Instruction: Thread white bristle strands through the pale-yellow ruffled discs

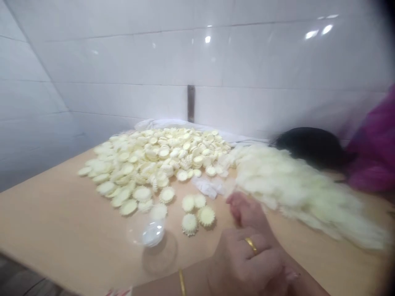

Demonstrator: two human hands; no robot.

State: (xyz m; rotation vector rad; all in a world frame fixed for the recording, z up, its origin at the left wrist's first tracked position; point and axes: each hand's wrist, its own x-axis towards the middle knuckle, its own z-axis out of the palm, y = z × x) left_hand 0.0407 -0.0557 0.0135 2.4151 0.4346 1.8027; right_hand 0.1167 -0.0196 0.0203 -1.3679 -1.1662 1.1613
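Observation:
My left hand [243, 261], with a gold ring and a thin gold bangle, lies curled at the bottom edge, and its fingers hide whatever is inside. Above it, my right hand [245, 211] is blurred, close to a fluffy pale cream mass [296, 193]. Several scalloped cream discs [197, 213] lie just left of my hands, apart from them. Behind those spreads a large heap of similar discs [154, 158]. A clear plastic dome [151, 232] sits at the heap's front. A crumpled white scrap [208, 187] lies between the heap and the fluffy mass.
All this lies on a tan wooden tabletop [61, 218] against white tiled walls [123, 53]. A metal strip [191, 102] stands on the wall. White cloth [160, 124] lies behind the heap. At the right, a person's dark hair [311, 148] and magenta sleeve [373, 156] show.

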